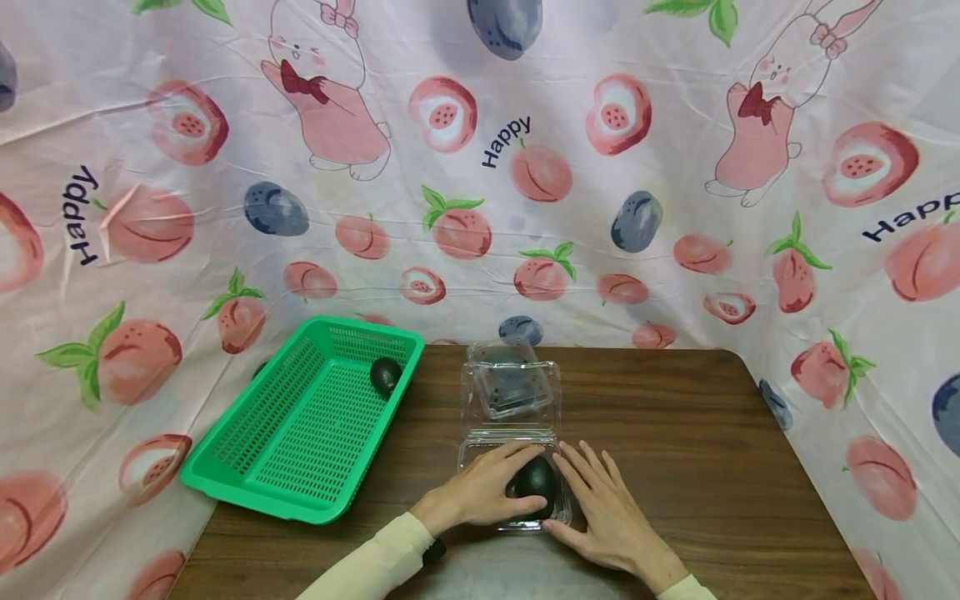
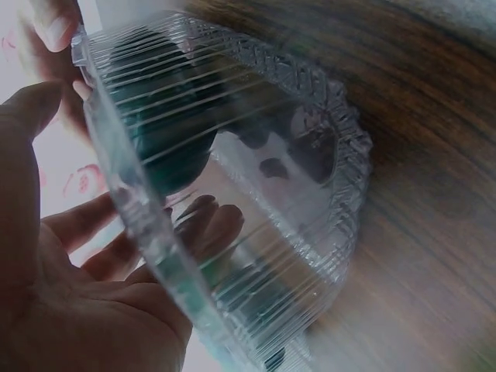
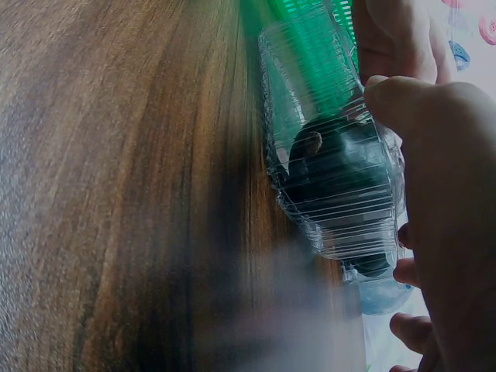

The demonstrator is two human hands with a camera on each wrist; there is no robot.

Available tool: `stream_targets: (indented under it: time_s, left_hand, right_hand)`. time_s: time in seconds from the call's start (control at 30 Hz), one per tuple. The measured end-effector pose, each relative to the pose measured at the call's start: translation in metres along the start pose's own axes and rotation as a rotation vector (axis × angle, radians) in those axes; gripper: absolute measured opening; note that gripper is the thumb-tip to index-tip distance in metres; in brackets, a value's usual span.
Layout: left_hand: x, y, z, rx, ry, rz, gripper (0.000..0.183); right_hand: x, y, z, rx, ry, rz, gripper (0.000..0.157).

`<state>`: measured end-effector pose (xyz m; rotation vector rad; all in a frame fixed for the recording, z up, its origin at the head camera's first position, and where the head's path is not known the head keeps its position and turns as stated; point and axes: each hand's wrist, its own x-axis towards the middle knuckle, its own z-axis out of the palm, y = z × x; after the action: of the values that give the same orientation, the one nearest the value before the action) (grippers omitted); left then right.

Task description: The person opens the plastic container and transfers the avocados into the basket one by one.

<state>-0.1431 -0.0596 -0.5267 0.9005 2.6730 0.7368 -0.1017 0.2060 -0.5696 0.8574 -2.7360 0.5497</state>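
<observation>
A dark avocado [image 1: 537, 481] lies in a clear plastic clamshell box [image 1: 525, 527], whose lid [image 1: 476, 417] stands open at the back. My left hand [image 1: 486, 487] reaches over the box's left side. Its thumb lies along the avocado's near side, with relaxed fingers at the far side. In the left wrist view those fingers [image 2: 213, 229] show through the clear wall, beside the avocado [image 2: 159, 108]. My right hand [image 1: 611, 517] rests at the box's right rim, fingers nearly straight. The right wrist view shows the avocado [image 3: 337, 159] through the ribbed side wall.
A green slotted basket [image 1: 262, 500] stands to the left with another avocado [image 1: 386, 377] in its far right corner. Behind the box lies another clear container [image 1: 517, 382], partly seen through the raised lid. A printed cloth [image 1: 585, 233] hangs around the wooden table [image 1: 675, 417].
</observation>
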Motion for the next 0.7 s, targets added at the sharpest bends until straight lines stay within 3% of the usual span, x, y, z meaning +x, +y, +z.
stream_targets:
  time_s: [0.7]
  left_hand:
    - [0.01,-0.005,0.012,-0.013,-0.014,0.009,0.079]
  right_hand:
    - [0.002,0.001,0.0,-0.008,0.003,-0.017,0.096]
